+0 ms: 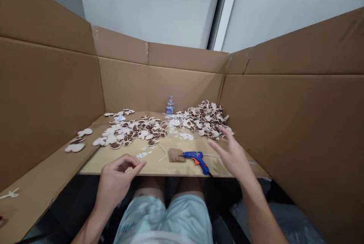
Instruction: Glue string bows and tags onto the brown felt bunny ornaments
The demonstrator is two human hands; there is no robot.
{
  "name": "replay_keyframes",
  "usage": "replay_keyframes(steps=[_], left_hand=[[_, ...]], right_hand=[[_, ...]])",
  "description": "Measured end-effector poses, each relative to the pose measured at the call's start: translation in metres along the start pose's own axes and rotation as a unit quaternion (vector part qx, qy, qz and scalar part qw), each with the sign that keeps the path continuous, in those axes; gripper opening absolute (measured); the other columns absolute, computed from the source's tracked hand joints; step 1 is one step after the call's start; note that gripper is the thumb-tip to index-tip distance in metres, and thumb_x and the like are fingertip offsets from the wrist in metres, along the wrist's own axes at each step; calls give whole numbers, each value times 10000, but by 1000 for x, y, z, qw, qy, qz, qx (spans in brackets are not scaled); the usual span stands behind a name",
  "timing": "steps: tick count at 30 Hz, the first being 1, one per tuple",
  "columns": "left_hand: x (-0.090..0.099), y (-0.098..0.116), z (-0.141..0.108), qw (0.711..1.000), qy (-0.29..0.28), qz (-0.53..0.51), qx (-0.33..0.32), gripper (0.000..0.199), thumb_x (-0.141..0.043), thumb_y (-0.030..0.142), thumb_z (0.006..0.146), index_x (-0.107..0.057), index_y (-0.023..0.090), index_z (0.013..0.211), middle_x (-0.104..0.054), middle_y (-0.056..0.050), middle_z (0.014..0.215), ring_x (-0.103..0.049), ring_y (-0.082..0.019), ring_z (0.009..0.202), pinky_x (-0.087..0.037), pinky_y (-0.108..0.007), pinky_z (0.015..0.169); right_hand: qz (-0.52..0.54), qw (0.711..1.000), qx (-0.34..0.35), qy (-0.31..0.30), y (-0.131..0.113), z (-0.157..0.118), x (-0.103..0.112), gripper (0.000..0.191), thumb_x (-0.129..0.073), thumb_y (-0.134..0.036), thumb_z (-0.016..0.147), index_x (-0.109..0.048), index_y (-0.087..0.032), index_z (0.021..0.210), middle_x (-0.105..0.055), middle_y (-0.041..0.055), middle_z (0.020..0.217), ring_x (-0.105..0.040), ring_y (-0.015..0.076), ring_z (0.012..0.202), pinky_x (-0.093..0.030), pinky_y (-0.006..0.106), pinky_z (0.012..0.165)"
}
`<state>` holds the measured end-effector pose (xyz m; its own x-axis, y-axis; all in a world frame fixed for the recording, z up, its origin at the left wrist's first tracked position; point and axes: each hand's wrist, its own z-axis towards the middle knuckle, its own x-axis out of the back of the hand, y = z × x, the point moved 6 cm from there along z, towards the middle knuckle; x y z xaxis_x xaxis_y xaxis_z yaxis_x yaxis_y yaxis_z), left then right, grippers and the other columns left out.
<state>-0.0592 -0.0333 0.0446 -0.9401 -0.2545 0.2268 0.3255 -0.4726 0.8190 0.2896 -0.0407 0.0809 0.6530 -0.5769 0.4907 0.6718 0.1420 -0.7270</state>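
Over the near edge of the table (159,166), left hand (118,177) loosely curled and relaxed, holding nothing; right hand (233,156) open with fingers spread, also empty, its fingertips just beside a heap of cut-out shapes (206,120). Between the two hands, a blue hot glue gun (197,161) with an orange trigger, lying on its side, nozzle pointing left and just beside a brown fabric scrap (176,155). Grip angled toward the right hand, a sensible lie for an easy pick-up. Nearer the left hand, a thin white cord (162,152) and small white bits (142,155). Farther left, a second spread of shapes (131,132), lobed like ears, with brown centres and pale rims, many overlapping; material too small to tell. Behind everything, an upright plastic water bottle (170,105) against a cardboard wall (182,84).
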Motion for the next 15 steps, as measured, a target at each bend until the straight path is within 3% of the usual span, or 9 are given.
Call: replay_keyframes(steps=[3,5,9,15], left_hand=[[-2,1,-3,1000,-1,-2,-20,252,-752,293,705,-558,178,593,-595,21,614,-571,-122,600,-484,-191,580],[-3,4,-6,999,-7,-4,-35,253,-757,284,710,-552,181,601,-583,26,618,-563,-119,599,-483,-194,585],[-4,14,-14,997,-13,-18,-70,201,-740,254,744,-575,191,648,-604,19,661,-579,-125,645,-492,-205,641],[1,8,-11,996,-9,42,-82,115,-662,281,813,-626,196,745,-666,-13,768,-620,-154,743,-490,-228,711]], right_hand=[[38,991,-7,-125,7,-25,-31,521,-645,-498,765,-616,-188,1182,-670,140,1157,-613,321,1085,-520,400,803],[51,983,-4,-175,14,-42,-51,404,-641,-466,782,-667,-188,1074,-705,123,1048,-642,302,1002,-512,395,800],[43,981,-2,-190,29,-52,-69,316,-657,-437,769,-700,-198,971,-713,93,972,-640,285,950,-493,393,815],[31,979,2,-202,35,-48,-65,306,-635,-422,782,-699,-186,966,-716,95,974,-640,272,934,-489,375,807]])
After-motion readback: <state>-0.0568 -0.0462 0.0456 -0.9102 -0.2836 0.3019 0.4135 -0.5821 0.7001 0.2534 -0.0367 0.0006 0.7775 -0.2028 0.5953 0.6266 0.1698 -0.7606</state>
